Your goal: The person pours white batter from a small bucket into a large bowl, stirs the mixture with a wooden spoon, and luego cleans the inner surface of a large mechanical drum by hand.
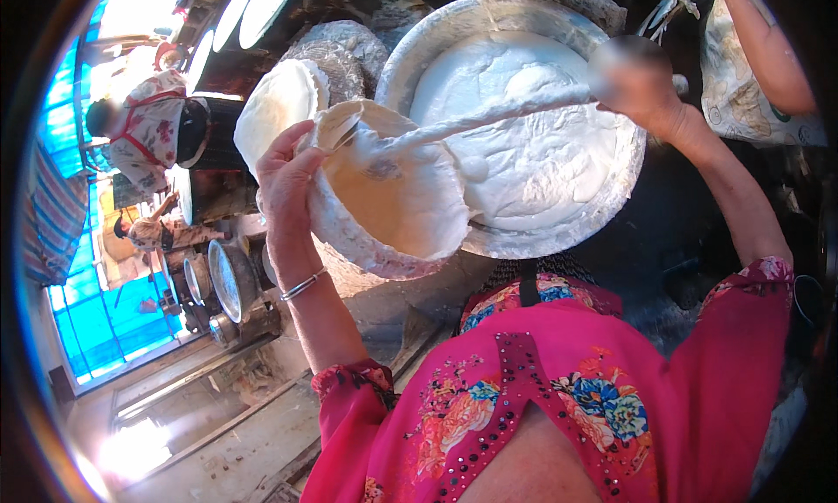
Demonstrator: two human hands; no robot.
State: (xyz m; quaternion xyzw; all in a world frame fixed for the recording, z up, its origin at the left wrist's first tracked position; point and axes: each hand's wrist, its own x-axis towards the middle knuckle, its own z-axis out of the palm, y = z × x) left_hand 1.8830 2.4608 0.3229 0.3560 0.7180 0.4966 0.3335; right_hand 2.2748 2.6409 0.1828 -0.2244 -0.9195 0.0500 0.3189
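Observation:
My left hand grips the near-left rim of a deep round bowl crusted with pale batter. The bowl is tilted, so its tan inside shows. In my right hand, partly blurred, is a long stick thickly coated in white paste. Its far end reaches into the bowl, where a blur hides the exact contact. Behind the bowl, a wide round basin holds thick white batter with a wrinkled surface. The bowl overlaps the basin's left edge.
A batter-crusted round lid or dish stands left of the bowl, beside a rough round mat. Another person's arm enters at top right. Two people work farther left, near several large round pans.

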